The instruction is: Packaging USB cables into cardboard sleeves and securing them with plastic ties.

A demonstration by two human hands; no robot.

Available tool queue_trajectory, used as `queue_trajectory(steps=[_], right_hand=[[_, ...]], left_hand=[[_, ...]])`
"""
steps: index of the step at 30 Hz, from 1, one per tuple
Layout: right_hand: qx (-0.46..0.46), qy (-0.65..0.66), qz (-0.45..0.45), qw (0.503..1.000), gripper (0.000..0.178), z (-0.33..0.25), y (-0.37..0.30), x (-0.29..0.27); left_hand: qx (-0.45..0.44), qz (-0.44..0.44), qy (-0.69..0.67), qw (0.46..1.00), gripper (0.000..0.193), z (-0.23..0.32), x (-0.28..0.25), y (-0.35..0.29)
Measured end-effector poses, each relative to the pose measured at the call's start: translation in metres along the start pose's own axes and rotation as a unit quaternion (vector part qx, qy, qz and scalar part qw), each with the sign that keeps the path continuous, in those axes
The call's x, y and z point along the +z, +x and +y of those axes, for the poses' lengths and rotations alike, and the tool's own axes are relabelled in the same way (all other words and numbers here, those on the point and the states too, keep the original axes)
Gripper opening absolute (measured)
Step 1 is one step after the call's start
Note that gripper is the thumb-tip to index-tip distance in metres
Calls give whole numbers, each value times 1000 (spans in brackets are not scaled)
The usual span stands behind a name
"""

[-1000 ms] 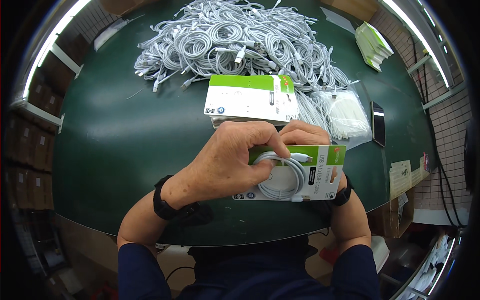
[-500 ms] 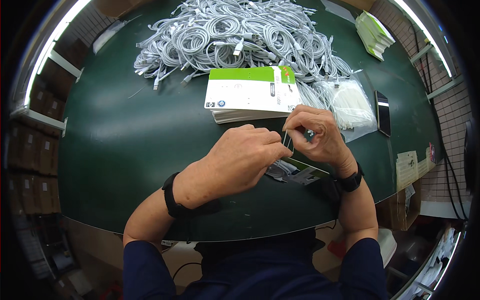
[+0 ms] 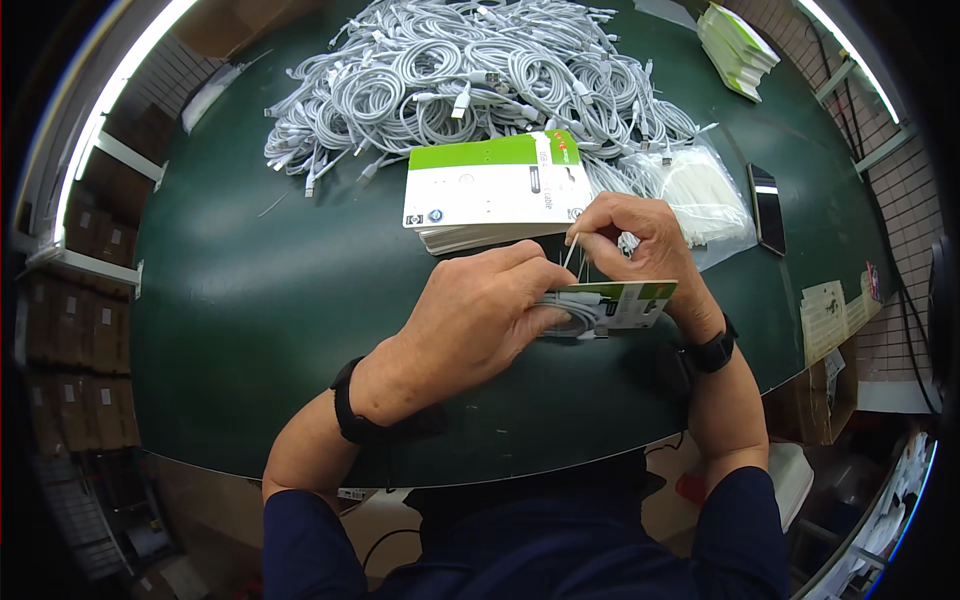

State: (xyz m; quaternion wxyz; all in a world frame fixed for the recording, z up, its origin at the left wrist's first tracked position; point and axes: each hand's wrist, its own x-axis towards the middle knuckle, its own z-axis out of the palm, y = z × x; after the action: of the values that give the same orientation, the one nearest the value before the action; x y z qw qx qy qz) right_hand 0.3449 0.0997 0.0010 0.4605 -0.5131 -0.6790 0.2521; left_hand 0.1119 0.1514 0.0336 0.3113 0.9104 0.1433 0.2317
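My left hand (image 3: 480, 310) is closed on a green-and-white packaging card (image 3: 640, 308), held tilted above the table. Against the card's near side lies a coiled white cable (image 3: 577, 318), partly covered by my left fingers. My right hand (image 3: 640, 235), above the card, pinches a thin white cable tie (image 3: 572, 250) whose ends stick up behind the card. Just beyond both hands sits a stack of similar cards (image 3: 490, 205), green along the top edge.
A big heap of coiled white cables (image 3: 450, 80) covers the table's far middle. Right of the card stack lie a clear bag of white cable ties (image 3: 705, 205) and a dark phone (image 3: 767, 210). More cards (image 3: 738, 50) stand at the far right. Paper sheets (image 3: 825, 318) lie on the right edge.
The card and cable have come up and turned more face-on between my hands. My left fingers now hold the card's left end, while my right hand still pinches the tie.
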Motion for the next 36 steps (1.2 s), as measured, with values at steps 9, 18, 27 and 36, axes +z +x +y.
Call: queue_trajectory(steps=[9, 18, 27, 36], right_hand=[[-87, 137, 354, 921, 22, -3, -15, -8], [-267, -351, 209, 873, 33, -44, -3, 29], [-258, -346, 196, 880, 30, -33, -5, 34], [-248, -342, 203, 884, 24, -42, -5, 45]], left_hand=[[-117, 216, -226, 942, 36, -11, 2, -2], [-130, 206, -224, 944, 29, -21, 20, -3], [-146, 187, -265, 935, 23, -14, 21, -4], [-160, 193, -252, 935, 21, -12, 17, -3]])
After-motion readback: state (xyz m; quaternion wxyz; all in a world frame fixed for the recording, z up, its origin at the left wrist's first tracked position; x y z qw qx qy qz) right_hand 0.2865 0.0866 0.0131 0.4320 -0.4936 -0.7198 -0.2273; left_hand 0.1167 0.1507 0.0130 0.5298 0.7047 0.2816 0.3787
